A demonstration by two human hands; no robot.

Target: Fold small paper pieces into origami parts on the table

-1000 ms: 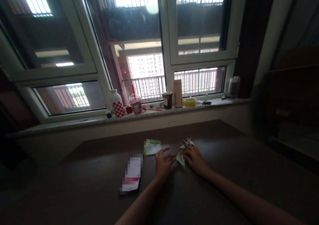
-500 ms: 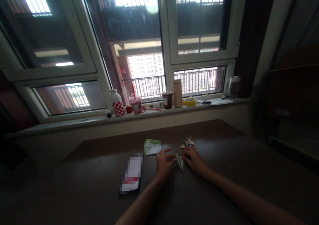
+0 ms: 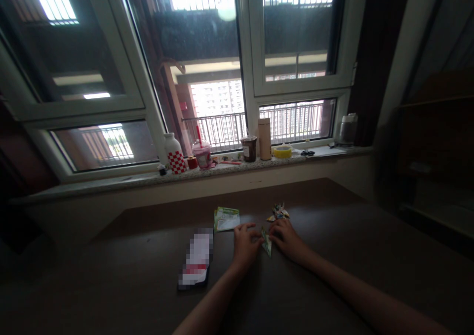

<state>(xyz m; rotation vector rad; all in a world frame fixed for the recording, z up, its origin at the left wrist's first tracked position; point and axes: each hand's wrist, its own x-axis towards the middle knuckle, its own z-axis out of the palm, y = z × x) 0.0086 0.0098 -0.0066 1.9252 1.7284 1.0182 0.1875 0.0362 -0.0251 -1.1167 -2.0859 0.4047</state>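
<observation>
Both my hands rest on the dark brown table (image 3: 333, 275), pinching a small folded piece of printed paper (image 3: 266, 243) between them. My left hand (image 3: 244, 246) holds its left side with the fingers curled. Against the paper's right side, my right hand (image 3: 287, 238) presses with closed fingers. A small folded paper figure (image 3: 278, 212) lies just beyond my right hand. A stack of green and white paper sheets (image 3: 225, 219) lies just beyond my left hand.
A phone (image 3: 196, 263) lies on the table left of my left hand. The stone windowsill (image 3: 111, 179) carries a checkered bottle (image 3: 174, 153), a pink drink cup (image 3: 202, 154), a dark cup (image 3: 248, 148), a tan flask (image 3: 264, 138), a yellow tape roll (image 3: 282, 151) and scissors (image 3: 307, 152).
My hands have drawn closer together around the folded paper, which now looks narrower. Everything else stays where it was.
</observation>
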